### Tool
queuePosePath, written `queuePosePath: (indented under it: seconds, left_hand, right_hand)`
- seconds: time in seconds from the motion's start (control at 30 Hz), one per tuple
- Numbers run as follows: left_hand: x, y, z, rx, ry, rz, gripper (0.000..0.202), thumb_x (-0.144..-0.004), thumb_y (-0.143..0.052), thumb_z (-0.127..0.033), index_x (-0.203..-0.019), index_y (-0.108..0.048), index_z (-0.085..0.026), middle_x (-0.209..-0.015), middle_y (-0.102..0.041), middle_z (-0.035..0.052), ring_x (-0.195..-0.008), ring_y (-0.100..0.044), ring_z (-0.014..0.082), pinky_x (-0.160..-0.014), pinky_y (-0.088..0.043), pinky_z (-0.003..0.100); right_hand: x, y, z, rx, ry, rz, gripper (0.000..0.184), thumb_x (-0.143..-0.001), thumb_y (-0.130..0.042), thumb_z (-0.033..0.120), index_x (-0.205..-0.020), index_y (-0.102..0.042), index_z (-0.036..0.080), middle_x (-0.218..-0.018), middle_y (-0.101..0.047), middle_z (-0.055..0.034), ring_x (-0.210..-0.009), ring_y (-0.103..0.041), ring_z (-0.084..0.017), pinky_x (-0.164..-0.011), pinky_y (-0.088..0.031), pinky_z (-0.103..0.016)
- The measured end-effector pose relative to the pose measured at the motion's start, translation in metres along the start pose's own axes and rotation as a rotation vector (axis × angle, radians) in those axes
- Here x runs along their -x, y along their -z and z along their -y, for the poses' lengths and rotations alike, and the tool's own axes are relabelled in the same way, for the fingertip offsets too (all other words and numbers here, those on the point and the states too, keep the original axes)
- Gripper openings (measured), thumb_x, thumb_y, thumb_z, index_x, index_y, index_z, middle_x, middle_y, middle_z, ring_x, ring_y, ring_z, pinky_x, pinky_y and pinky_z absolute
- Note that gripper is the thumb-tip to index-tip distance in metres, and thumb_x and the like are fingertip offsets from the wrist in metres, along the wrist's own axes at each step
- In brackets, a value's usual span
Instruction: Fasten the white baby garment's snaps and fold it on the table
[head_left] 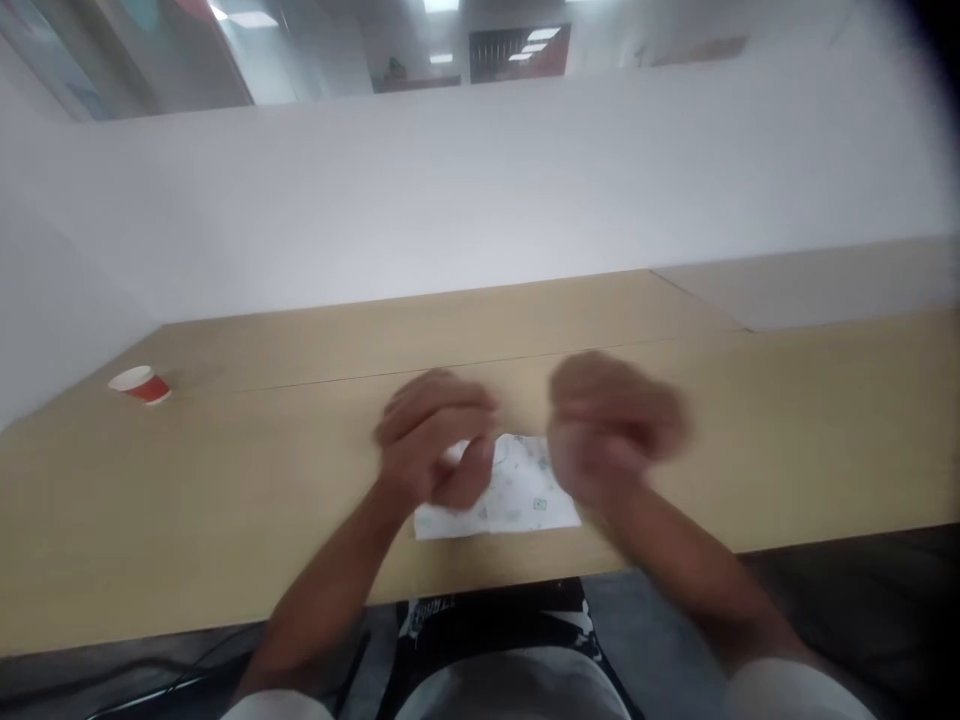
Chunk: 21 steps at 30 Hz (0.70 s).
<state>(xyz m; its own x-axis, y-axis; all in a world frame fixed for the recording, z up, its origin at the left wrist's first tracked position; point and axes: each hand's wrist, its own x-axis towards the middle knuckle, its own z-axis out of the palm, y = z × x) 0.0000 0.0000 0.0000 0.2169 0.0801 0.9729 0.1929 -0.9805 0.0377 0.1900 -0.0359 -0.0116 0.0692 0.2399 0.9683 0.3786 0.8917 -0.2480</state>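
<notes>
A white sheet with small green printed marks [529, 495], perhaps paper or thin cloth, lies flat near the front edge of the table. My left hand [439, 435] is raised over its left part, fingers curled over and thumb bent in towards them. Whatever its fingertips may hold is hidden or too small to name. Over the sheet's right edge hangs my right hand [611, 425], bent and smeared by motion, so its fingers cannot be made out. The two hands are apart, and each covers some of the sheet.
A red and white paper cup [142, 384] stands at the far left of the wooden table [247, 480]. Behind the table rises a white partition [450, 190] with glass above it. A cable and dark chair parts show below the front edge.
</notes>
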Motion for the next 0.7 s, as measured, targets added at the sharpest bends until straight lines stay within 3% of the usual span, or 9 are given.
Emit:
queuePosePath:
  seconds: [0.03, 0.07, 0.13, 0.2, 0.27, 0.37, 0.47, 0.6, 0.7]
  left_hand:
    - [0.013, -0.012, 0.019, 0.064, -0.010, 0.136, 0.005, -0.091, -0.055, -0.017, -0.090, -0.060, -0.018, -0.091, -0.064, 0.0025, -0.077, -0.061, 0.0148, -0.069, -0.052, 0.028]
    - [0.028, -0.021, 0.037, 0.109, 0.035, 0.322, 0.006, -0.091, -0.054, -0.016, -0.088, -0.059, -0.017, -0.090, -0.064, 0.0032, -0.077, -0.060, 0.0156, -0.069, -0.050, 0.029]
    - [0.064, -0.029, 0.064, 0.092, 0.236, 0.664, 0.013, -0.092, -0.049, -0.017, -0.083, -0.058, -0.016, -0.084, -0.062, 0.0033, -0.076, -0.058, 0.0176, -0.071, -0.047, 0.032]
    - [0.097, -0.029, 0.081, 0.073, 0.412, 0.868, 0.016, -0.093, -0.047, -0.018, -0.087, -0.062, -0.016, -0.084, -0.064, 0.0032, -0.077, -0.058, 0.0187, -0.073, -0.045, 0.032]
    - [0.120, -0.025, 0.088, 0.114, 0.557, 1.003, 0.014, -0.091, -0.051, -0.019, -0.094, -0.065, -0.017, -0.089, -0.065, 0.0028, -0.081, -0.060, 0.0194, -0.075, -0.045, 0.032]
    - [0.134, -0.022, 0.091, 0.213, 0.682, 1.103, 0.019, -0.085, -0.064, -0.022, -0.103, -0.066, -0.018, -0.098, -0.065, 0.0034, -0.090, -0.059, 0.0213, -0.081, -0.044, 0.032]
    - [0.132, -0.019, 0.091, 0.239, 0.726, 1.124, 0.026, -0.082, -0.072, -0.028, -0.107, -0.067, -0.019, -0.102, -0.064, 0.0042, -0.094, -0.059, 0.0225, -0.083, -0.044, 0.032]
    - [0.122, -0.017, 0.084, 0.196, 0.646, 1.111, 0.013, -0.087, -0.069, -0.028, -0.094, -0.066, -0.018, -0.096, -0.062, 0.0048, -0.094, -0.057, 0.0238, -0.085, -0.042, 0.035]
    - [0.119, -0.019, 0.074, 0.174, 0.610, 1.124, 0.008, -0.086, -0.066, -0.022, -0.083, -0.061, -0.017, -0.087, -0.061, 0.0044, -0.086, -0.056, 0.0228, -0.079, -0.040, 0.033]
  right_hand:
    - [0.014, -0.015, -0.023, -0.031, 0.061, -0.051, 0.029, -0.102, -0.046, 0.034, -0.078, -0.053, 0.018, -0.066, -0.051, -0.0009, -0.061, -0.052, -0.012, -0.057, -0.045, -0.026]
    - [0.031, -0.027, -0.045, -0.034, 0.004, 0.083, 0.028, -0.098, -0.050, 0.032, -0.075, -0.052, 0.017, -0.066, -0.052, -0.0009, -0.059, -0.051, -0.011, -0.056, -0.041, -0.024]
    - [0.068, -0.038, -0.086, -0.058, -0.293, 0.405, 0.027, -0.096, -0.050, 0.028, -0.074, -0.057, 0.014, -0.066, -0.055, -0.0007, -0.058, -0.050, -0.010, -0.055, -0.038, -0.022]
    - [0.100, -0.036, -0.115, -0.064, -0.544, 0.595, 0.029, -0.094, -0.051, 0.031, -0.074, -0.063, 0.012, -0.066, -0.056, -0.0008, -0.059, -0.049, -0.010, -0.055, -0.036, -0.020]
    - [0.120, -0.030, -0.129, -0.102, -0.622, 0.783, 0.024, -0.091, -0.056, 0.030, -0.079, -0.068, 0.012, -0.071, -0.059, -0.0003, -0.062, -0.051, -0.010, -0.058, -0.036, -0.020]
    - [0.125, -0.023, -0.129, -0.114, -0.529, 0.962, 0.009, -0.084, -0.063, 0.019, -0.086, -0.072, 0.016, -0.082, -0.064, 0.0016, -0.073, -0.057, -0.011, -0.067, -0.039, -0.021]
    - [0.120, -0.021, -0.120, -0.047, -0.420, 1.011, 0.009, -0.080, -0.066, 0.014, -0.086, -0.071, 0.018, -0.089, -0.066, 0.0021, -0.083, -0.060, -0.015, -0.077, -0.040, -0.026]
    - [0.118, -0.022, -0.108, -0.104, -0.393, 1.130, 0.021, -0.081, -0.072, 0.019, -0.102, -0.073, 0.021, -0.103, -0.066, -0.0005, -0.094, -0.060, -0.019, -0.088, -0.041, -0.031]
    - [0.119, -0.024, -0.103, -0.189, -0.397, 1.172, 0.020, -0.079, -0.072, 0.011, -0.097, -0.073, 0.019, -0.105, -0.066, -0.0009, -0.094, -0.061, -0.018, -0.085, -0.042, -0.028]
